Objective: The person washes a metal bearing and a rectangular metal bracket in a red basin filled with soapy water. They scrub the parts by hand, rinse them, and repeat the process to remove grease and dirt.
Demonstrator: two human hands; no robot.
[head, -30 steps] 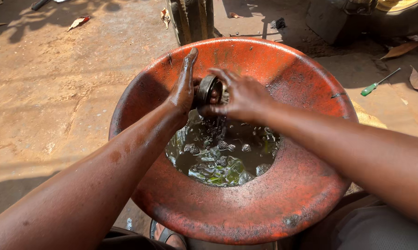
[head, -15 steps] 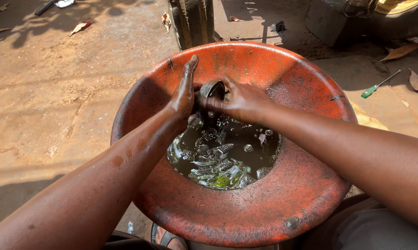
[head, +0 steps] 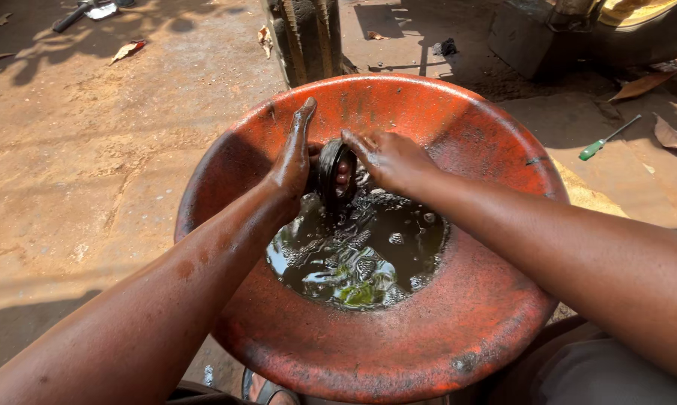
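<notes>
Over the orange basin [head: 458, 330], in the head view, both hands meet on a dark ring [head: 331, 174], held on edge just above the murky liquid [head: 361, 255] at the basin's far side. The left hand [head: 293, 154] lies flat against the ring's left face, fingers straight and pointing away. The right hand [head: 387, 157] curls round the other face, fingertips showing through the hole. The ring looks like a stiff metal part, probably heavy for its size and slippery with the oily wash, so pressing both faces or hooking the hole seems the surest hold. Small pieces lie sunk in the liquid, too blurred to name. A green screwdriver [head: 604, 140] lies on the ground, well apart.
</notes>
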